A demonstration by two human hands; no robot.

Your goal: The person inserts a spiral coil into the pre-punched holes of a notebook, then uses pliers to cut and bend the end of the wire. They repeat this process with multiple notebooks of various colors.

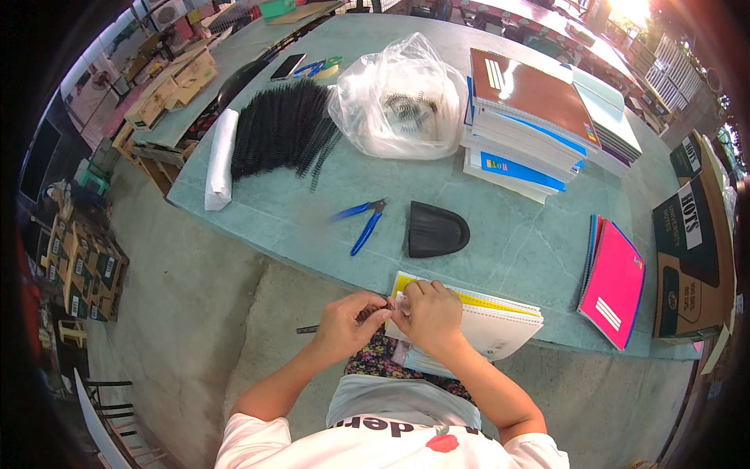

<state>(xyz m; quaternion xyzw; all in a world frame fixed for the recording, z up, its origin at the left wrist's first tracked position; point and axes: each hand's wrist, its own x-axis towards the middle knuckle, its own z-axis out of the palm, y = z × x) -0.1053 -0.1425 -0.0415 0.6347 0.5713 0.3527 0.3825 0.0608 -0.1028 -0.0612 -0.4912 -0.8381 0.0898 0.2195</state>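
A stack of spiral notebooks (504, 338) with white and yellow covers lies at the table's near edge, partly over my lap. My right hand (430, 316) grips its left corner, with fingers bent over the top and the thumb pointing toward my left hand. Just left of that corner, my left hand (349, 322) is closed in a pinch; what sits between its fingertips is too small to make out. Beyond my hands lie blue-handled wire cutters (367, 223), their jaws pointing away. Beside them rests a black half-oval piece (437, 230).
Black spiral coils (281, 125) are heaped beside a white roll (222, 160). A clear plastic bag (398, 105) holds more coils. Notebook stacks (531, 102) stand at the far right; pink notebooks (613, 285) lie near a carton (687, 250). A phone (288, 66) lies far left.
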